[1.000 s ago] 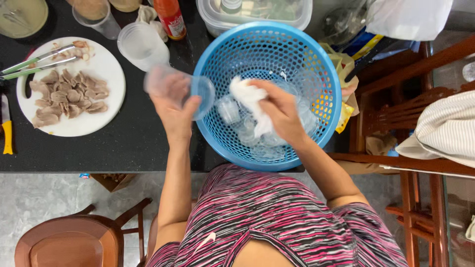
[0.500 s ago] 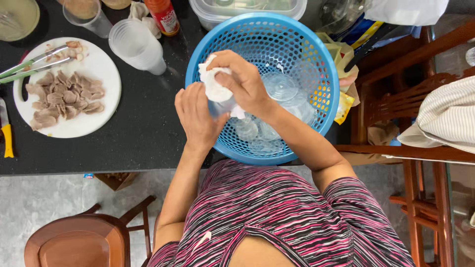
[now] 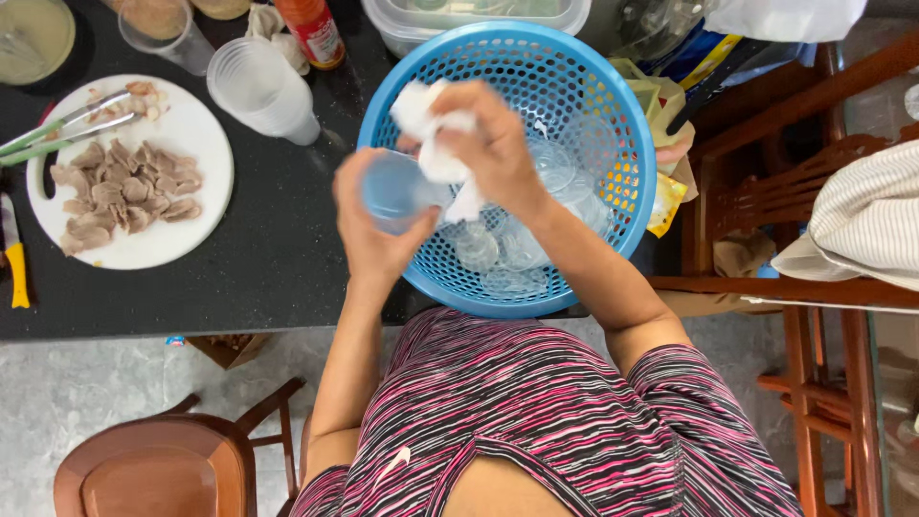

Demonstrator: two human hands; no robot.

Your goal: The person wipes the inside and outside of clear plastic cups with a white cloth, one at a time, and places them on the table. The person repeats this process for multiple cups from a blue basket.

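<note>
Black countertop [image 3: 278, 258] runs under and to the left of both hands; the person stands at its near edge, looking straight down.

Blue perforated basket [image 3: 613, 115] sits directly beneath and to the right of the hands. More clear cups [image 3: 498, 244] lie loose in its bottom, below the right wrist; the holes would let water drain off them.

White round board [image 3: 191, 134], well left of the left hand, carries sliced meat pieces [image 3: 120, 196] and metal tongs [image 3: 57, 129] laid across its far edge.

Stack of clear plastic cups [image 3: 263, 91] stands upright, up and left of the left hand, apart from the basket.

Left hand [image 3: 369, 235]: fingers curled around a clear plastic cup [image 3: 392, 190], held over the basket's near-left rim, mouth tipped toward the right hand so the inside is reachable.

Right hand [image 3: 498, 144]: fingers bunched, pinching a crumpled white cloth [image 3: 431, 134] and pressing it at the cup's mouth. Cloth touches the cup rim; how far it goes inside cannot be told.

Red-capped sauce bottle [image 3: 314, 29] beyond the hands, just left of the basket.
</note>
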